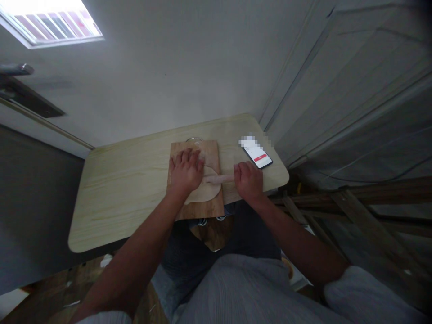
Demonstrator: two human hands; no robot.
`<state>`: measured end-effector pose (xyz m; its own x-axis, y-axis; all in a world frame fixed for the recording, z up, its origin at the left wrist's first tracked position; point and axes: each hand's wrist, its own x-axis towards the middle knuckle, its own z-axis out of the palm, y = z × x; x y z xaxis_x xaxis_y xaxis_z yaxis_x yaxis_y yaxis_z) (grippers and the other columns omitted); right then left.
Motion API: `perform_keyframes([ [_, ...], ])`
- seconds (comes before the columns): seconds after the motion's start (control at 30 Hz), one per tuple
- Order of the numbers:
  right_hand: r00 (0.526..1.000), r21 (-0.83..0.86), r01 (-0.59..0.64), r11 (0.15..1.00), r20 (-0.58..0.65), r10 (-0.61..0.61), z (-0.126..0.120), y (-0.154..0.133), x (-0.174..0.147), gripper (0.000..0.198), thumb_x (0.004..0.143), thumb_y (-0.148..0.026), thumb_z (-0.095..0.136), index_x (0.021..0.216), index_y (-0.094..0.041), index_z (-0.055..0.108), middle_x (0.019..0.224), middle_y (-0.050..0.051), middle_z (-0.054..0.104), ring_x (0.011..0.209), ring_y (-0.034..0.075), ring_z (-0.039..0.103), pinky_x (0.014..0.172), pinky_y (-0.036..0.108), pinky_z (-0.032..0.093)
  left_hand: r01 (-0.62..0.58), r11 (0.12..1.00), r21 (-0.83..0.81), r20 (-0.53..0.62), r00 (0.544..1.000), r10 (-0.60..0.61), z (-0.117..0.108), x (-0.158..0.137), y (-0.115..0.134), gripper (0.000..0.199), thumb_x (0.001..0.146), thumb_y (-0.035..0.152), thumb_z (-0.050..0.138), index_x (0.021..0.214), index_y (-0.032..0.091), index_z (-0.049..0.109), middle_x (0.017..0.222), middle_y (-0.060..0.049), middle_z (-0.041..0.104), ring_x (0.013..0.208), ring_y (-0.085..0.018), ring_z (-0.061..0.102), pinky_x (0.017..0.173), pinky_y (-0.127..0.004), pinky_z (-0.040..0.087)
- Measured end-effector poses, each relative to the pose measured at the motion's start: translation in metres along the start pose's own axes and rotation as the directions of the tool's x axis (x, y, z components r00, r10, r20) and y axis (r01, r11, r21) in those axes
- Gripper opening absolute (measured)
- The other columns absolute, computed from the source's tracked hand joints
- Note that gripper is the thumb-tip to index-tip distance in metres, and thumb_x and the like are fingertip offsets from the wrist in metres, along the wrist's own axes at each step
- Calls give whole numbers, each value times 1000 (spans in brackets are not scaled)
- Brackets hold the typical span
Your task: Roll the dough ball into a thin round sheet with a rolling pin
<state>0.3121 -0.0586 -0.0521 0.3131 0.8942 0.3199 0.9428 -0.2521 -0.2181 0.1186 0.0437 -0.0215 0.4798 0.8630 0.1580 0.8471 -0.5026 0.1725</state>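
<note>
A flat, pale sheet of dough [205,192] lies on a wooden cutting board [199,209], which has a metal ring handle at its far edge. Across the right part of the dough rests a thin rolling pin [224,179]. My right hand [249,180] has its fingers wrapped round the pin's right end, just off the board. My left hand [186,171] lies palm down with fingers spread over the left side of the dough and board. Whatever is beneath that palm is hidden, including whether it touches the pin's left end.
The board sits on a pale wooden table [118,193] with rounded corners, against a white door. A phone [258,155] with a lit screen lies right of the board. A door handle [16,69] is at upper left. Wooden slats [364,216] stand to the right.
</note>
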Motion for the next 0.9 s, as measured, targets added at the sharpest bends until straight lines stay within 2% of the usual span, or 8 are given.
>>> perform_keyframes([
  [0.2,998,40,-24,999,64,22,11,4,22,39,105,-32,31,86,-18,62,83,9,67,78,21,55,69,33,28,2,1000,-6,-7,1000,-2,3,22,-3,53,103,49,24,142,23,49,150,-14,49,137,-36,41,113,-60,27],
  [0.4,984,35,-108,994,148,102,12,2,33,39,105,-36,33,90,-19,64,80,7,69,69,19,55,62,32,22,5,1000,-27,-118,993,-8,1,32,-3,50,104,45,23,129,19,58,135,-15,59,128,-33,48,112,-53,28],
  [0.63,993,20,-48,999,109,46,-2,-1,8,40,105,-41,35,88,-18,64,84,10,68,78,21,58,65,32,25,18,997,-74,-180,983,-31,-7,1,1,46,104,42,24,119,21,63,123,-12,66,122,-29,53,111,-48,32],
  [0.8,987,106,-134,985,102,123,-8,-1,-14,45,103,-56,38,97,-19,63,94,7,67,76,18,57,63,29,25,48,998,-29,-184,982,-52,-10,-28,13,44,103,43,28,124,22,60,135,-13,61,131,-33,48,120,-64,12],
  [0.9,994,158,-103,982,50,97,-7,1,-23,45,102,-58,38,103,-19,62,103,8,64,81,19,58,65,29,30,44,999,-4,-140,989,-44,-9,-39,21,48,103,46,29,134,19,53,145,-15,54,139,-36,40,117,-70,16],
])
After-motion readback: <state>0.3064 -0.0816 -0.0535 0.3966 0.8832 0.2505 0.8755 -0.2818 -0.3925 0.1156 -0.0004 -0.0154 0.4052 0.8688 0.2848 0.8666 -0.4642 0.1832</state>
